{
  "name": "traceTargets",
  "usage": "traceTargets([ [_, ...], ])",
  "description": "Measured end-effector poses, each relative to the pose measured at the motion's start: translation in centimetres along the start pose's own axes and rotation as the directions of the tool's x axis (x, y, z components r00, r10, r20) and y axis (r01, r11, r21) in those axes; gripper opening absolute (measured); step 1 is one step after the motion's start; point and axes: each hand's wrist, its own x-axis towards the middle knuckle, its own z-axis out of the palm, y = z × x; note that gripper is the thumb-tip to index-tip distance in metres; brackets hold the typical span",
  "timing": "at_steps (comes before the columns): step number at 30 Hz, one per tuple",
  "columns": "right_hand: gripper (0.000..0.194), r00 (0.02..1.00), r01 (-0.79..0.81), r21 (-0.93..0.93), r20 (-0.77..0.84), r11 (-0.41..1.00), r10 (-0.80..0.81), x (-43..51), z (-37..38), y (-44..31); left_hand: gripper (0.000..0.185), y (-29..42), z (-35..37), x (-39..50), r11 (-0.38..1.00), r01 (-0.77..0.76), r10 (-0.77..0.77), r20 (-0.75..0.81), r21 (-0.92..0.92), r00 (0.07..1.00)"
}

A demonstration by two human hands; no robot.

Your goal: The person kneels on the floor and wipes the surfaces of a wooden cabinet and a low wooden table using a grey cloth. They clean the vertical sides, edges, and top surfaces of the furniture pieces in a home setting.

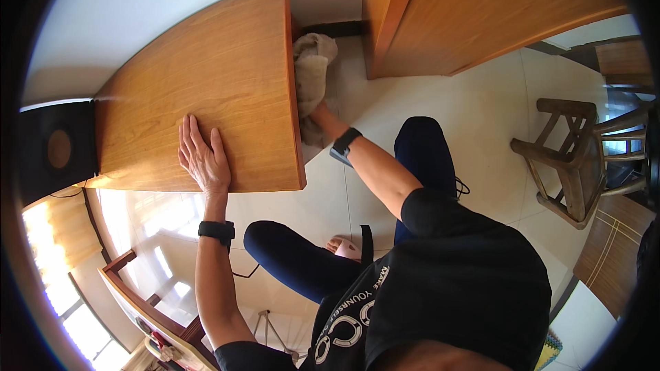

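My left hand [205, 161] lies flat on the wooden top of a cabinet [242, 82], fingers spread and holding nothing. Beyond the cabinet's right edge, my right hand [320, 115] reaches down with a beige-grey cloth [312, 72] in its grip. The cloth hangs bunched along the cabinet's end face, partly tucked under the overhanging top. Most of my right fingers are hidden by the cloth and the cabinet edge. A dark band sits on each wrist.
A black speaker [59, 149] stands at the cabinet's left end. Another wooden furniture piece [464, 10] rises at the upper right. A wooden chair [567, 159] stands on the tiled floor [479, 98] to the right. Metal stand legs [270, 332] show below.
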Motion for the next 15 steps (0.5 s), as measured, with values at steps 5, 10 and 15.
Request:
traceTargets([
  [5, 0.048, 0.997, -0.074, -0.061, -0.003, 0.995, 0.074, -1.4, -0.9, 2.2, 0.060, 0.1, 0.0, 0.1, 1.000, 0.015, -0.015, 0.001, -0.004, 1.000],
  [10, 0.048, 0.988, -0.140, -0.078, 0.048, 0.987, 0.144, -12.4, -0.8, 2.7, 0.060, 0.1, -0.1, 0.1, 0.999, 0.029, -0.029, 0.004, -0.014, 1.000],
  [15, 0.048, 0.998, -0.050, -0.025, 0.046, 0.998, 0.051, -8.6, -0.1, 0.7, 0.061, 0.1, 0.0, 0.1, 0.999, 0.030, -0.030, 0.003, -0.027, 1.000],
])
